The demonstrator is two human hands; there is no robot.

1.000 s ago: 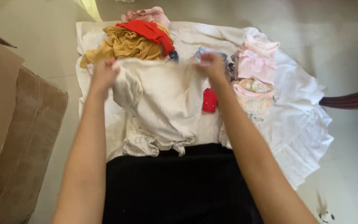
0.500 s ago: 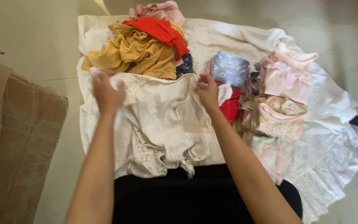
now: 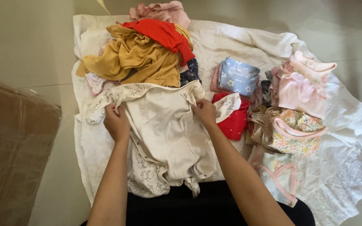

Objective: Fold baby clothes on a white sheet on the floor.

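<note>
Both hands are pinching a cream baby sleepsuit (image 3: 164, 129) lying flat on the white sheet (image 3: 239, 42) — the left hand (image 3: 116, 122) is gripping its left shoulder, the right hand (image 3: 205, 113) its right shoulder, fingers closed on the cloth. Just beyond it a mustard garment (image 3: 135, 58) is heaped; a red piece (image 3: 233, 123) — possibly folded — is lying beside the right hand.

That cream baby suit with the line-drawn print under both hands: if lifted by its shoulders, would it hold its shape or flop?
The cream baby suit would probably flop: it lies creased, its sleeves draped limply across the white sheet. It looks thin and likely light. The left hand and right hand pinch its cloth easily.
</note>
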